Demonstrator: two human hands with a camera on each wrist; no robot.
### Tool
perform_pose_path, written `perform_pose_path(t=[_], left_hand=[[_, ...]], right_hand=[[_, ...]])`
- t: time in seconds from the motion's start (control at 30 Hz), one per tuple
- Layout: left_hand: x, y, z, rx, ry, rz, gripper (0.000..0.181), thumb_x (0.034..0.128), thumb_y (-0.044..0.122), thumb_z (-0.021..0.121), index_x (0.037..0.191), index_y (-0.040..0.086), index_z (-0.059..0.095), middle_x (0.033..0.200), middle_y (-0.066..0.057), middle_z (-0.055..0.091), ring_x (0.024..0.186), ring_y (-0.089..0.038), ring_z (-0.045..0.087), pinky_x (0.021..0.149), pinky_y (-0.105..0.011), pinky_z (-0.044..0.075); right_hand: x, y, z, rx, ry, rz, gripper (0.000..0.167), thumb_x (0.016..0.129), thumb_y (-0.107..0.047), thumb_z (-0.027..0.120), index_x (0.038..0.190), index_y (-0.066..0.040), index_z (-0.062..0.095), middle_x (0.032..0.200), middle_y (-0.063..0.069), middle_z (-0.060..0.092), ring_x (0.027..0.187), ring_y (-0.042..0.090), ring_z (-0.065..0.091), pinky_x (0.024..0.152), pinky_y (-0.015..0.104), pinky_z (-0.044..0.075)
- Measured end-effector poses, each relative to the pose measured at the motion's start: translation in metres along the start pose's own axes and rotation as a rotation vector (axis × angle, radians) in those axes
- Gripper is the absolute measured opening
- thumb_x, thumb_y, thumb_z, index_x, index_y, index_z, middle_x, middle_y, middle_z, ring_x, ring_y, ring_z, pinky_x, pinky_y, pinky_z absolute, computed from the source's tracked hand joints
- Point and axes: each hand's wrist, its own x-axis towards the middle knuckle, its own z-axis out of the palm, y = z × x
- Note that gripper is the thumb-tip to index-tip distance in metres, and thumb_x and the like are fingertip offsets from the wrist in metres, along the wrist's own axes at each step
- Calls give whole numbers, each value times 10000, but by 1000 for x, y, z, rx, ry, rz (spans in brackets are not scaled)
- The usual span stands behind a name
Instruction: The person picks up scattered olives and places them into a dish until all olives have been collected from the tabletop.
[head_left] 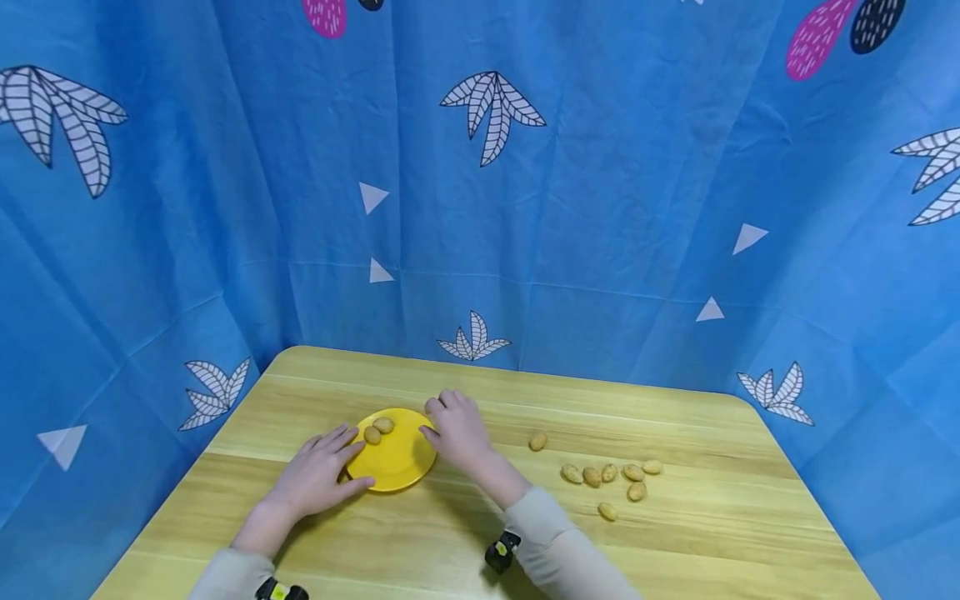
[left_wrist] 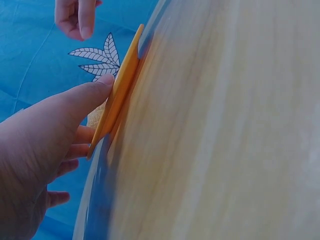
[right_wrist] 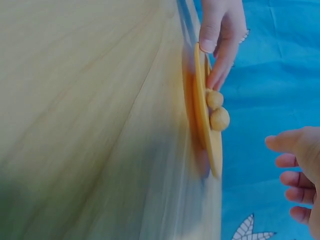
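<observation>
I see left hand [head_left: 315,473] spread at yellow plate [head_left: 401,457], right hand [head_left: 459,429] relaxed nearby; right forearm [head_left: 564,537] between plate and scattered potatoes [head_left: 633,472].

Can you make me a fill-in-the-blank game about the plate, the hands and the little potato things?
1. On the yellow plate lie ____ potato-like things.
2. The right hand is apart from the plate, but the person's ____ touches its rim.
3. More potato-like things lie on the table, to the plate's ____ in the head view.
4. The curtain behind is mostly ____.

Missing words: two; left hand; right; blue.
</observation>
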Motion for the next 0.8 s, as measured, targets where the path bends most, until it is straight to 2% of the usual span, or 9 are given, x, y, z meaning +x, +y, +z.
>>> perform_pose_path(t=[0.23, 0.47, 0.8], left_hand=[[-1, 0, 1, -8, 11, 0, 718, 858, 607, 619, 1311, 49, 611, 1455, -177, 504, 1379, -383, 429, 1087, -622, 357], [-1, -1, 3, -6, 4, -6, 732, 862, 625, 600, 1317, 51, 606, 1461, -172, 498, 1382, -382, 424, 1090, -621, 354], [-1, 0, 3, -10, 24, 2, 709, 859, 604, 620, 1310, 57, 614, 1449, -175, 510, 1374, -382, 436, 1086, -617, 362]], right_hand=[[-15, 13, -9, 65, 27, 53, 257, 860, -293, 746, 1012, -106, 655, 910, 9, 572, 837, 176, 486, 740, 309, 438], [-30, 31, -14, 151, 49, 115, 259, 855, -254, 753, 1010, -73, 651, 903, 19, 551, 835, 181, 464, 740, 327, 416], [-47, 60, -22, 151, 125, 231, 260, 822, -250, 780, 985, -86, 662, 892, 25, 575, 828, 196, 494, 750, 350, 450]])
